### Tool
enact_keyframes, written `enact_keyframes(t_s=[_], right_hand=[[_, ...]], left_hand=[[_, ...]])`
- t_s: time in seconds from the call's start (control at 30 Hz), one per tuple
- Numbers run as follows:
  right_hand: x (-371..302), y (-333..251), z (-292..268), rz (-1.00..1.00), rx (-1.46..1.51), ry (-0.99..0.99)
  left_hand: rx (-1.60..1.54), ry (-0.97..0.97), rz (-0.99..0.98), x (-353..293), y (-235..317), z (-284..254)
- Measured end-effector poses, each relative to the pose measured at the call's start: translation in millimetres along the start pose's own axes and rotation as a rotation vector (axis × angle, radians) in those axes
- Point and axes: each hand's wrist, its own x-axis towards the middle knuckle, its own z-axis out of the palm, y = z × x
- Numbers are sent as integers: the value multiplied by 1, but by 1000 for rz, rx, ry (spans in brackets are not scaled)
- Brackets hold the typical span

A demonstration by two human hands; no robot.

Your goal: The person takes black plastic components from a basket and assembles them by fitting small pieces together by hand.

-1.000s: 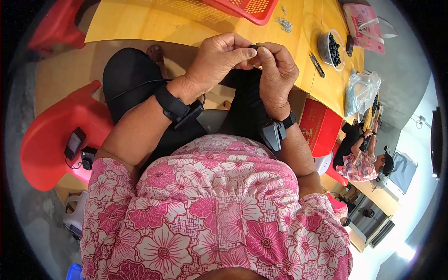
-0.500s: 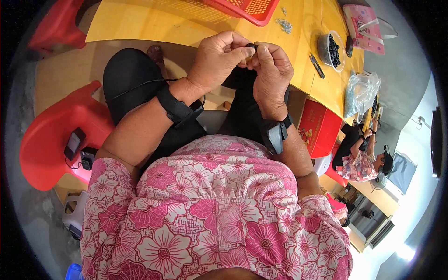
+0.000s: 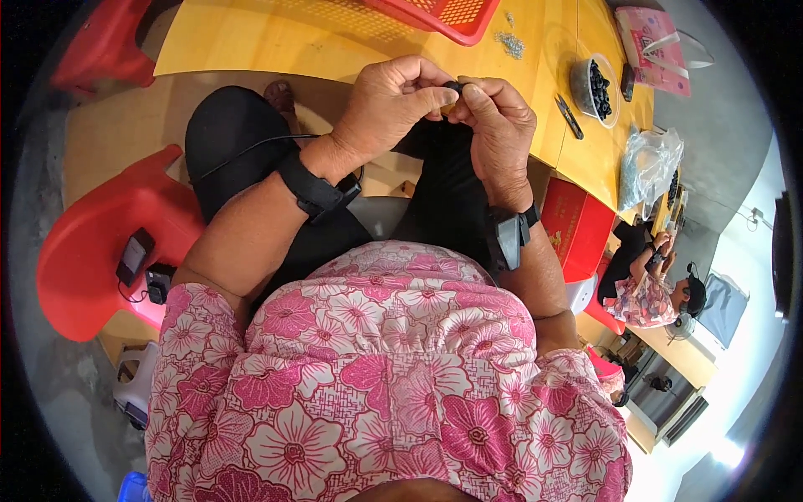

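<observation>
Head view: I see a small black piece [image 3: 452,87] held up between the wearer's two hands, above the lap and near the desk edge; its exact shape is too small for me to make out. The left hand [image 3: 385,107] pinches it between thumb and fingers. The right hand [image 3: 504,125] meets it from the other side, thumb and fingers bent in close, though I cannot tell whether they grip it too. Each wrist wears a black strap with a boxy device [image 3: 508,238].

Beyond them is the yellow wooden desk [image 3: 268,50]. On it I find a red plastic basket with a lattice bottom [image 3: 470,35], and beside that a scatter of tiny clear bits [image 3: 510,45]. Further right, black-handled snips [image 3: 569,116] lie near a round clear plastic tub [image 3: 579,89] holding many small black parts [image 3: 599,89]. A pink bag with white handles [image 3: 652,52] and a crumpled clear plastic bag [image 3: 650,167] sit toward the desk's right end. Past a red box [image 3: 574,227], another person [image 3: 646,299] sits far right.
</observation>
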Motion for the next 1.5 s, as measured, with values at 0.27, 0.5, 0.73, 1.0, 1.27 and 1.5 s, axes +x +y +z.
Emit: enact_keyframes(t_s=[0.27,0.5,0.73,1.0,1.27,1.5], right_hand=[[3,5,-13,349,551,-210],[0,5,-14,570,734,-367],[0,-1,-15,518,624,-342],[3,-3,-16,483,596,-362],[-1,-7,-14,485,541,-377],[-2,-16,-10,248,185,-302]], left_hand=[[28,-6,12,-1,4,3],[34,-8,101,0,1,0],[111,-8,73,-1,5,1],[127,-4,134,1,-1,2],[20,-42,126,2,-2,1],[-20,-107,1,-2,5,4]])
